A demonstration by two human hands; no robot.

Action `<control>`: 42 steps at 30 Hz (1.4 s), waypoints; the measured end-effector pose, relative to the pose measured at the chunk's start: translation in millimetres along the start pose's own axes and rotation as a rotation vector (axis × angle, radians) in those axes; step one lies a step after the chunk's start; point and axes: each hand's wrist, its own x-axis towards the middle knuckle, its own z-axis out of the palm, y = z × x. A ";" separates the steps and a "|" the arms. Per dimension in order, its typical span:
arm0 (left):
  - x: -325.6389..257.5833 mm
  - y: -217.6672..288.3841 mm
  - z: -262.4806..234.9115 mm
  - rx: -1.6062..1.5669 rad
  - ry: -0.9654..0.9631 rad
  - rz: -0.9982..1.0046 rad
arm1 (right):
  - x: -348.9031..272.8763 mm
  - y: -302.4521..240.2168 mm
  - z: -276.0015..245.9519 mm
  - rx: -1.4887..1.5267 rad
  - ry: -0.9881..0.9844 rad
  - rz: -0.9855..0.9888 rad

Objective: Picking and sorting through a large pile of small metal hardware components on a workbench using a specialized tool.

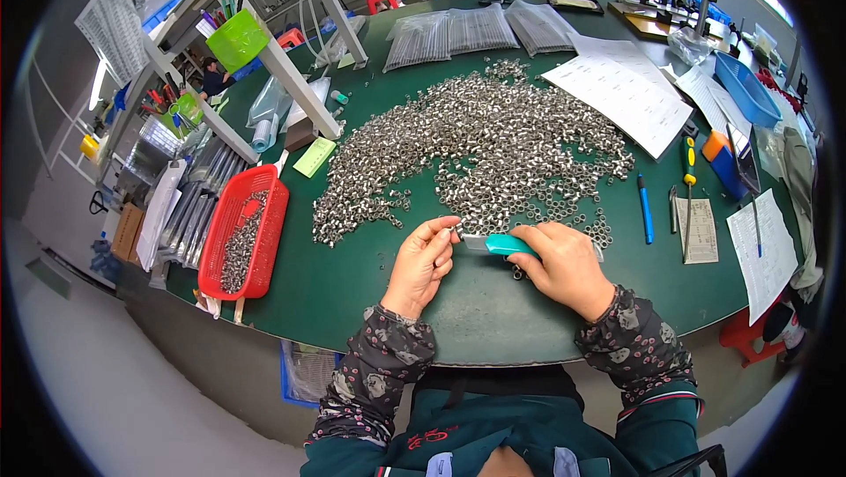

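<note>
My left hand (423, 264) is closed, thumb and fingertips pinching a small metal ring (457, 229) at the near edge of the pile. Level with it, my right hand (564, 266) grips a teal tool (504, 244) with a pale, flat end pointing left, almost touching the pinched ring. Its exact kind is hard to make out, since my fingers cover part of it. A few loose rings (517, 273) lie just under the tool. Beyond both hands a wide heap of small silvery metal rings (493, 138) spreads over the green tabletop (493, 327).
A red plastic basket (275, 244) with more rings stands at left. Bagged metal rods (480, 32) lie at the back. To the right are paper sheets (626, 98), a blue pen (646, 208), a yellow-handled screwdriver (688, 160) and a blue tray (747, 89). Shelf legs (295, 81) rise at far left.
</note>
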 end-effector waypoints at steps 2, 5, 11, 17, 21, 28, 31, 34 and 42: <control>-0.6 -0.4 -0.4 0.031 0.011 0.000 | 0.3 -0.6 0.4 0.031 -0.023 0.040; -1.0 -1.4 1.2 0.055 0.006 0.005 | -0.6 -0.7 -0.2 0.074 -0.061 0.093; -3.2 -1.1 5.6 0.165 -0.003 0.031 | -0.6 1.2 -0.5 0.144 -0.119 0.159; -4.2 -3.5 7.7 0.283 0.024 0.098 | -1.9 6.1 2.6 0.205 -0.134 0.169; -4.8 -1.8 4.1 0.446 0.004 0.071 | -1.3 5.0 -0.4 0.032 -0.103 0.063; -3.7 -0.1 1.8 0.234 0.033 0.015 | 2.2 1.6 -4.8 -0.092 0.109 -0.063; -1.9 -1.8 3.4 0.166 0.017 0.008 | 0.3 1.9 -2.8 -0.025 0.018 0.016; -3.4 -1.5 5.0 0.200 0.040 0.007 | -1.5 2.7 1.2 0.020 -0.035 0.051; -1.3 -2.7 3.5 0.236 0.038 -0.001 | 1.0 -1.6 1.2 -0.080 0.035 -0.026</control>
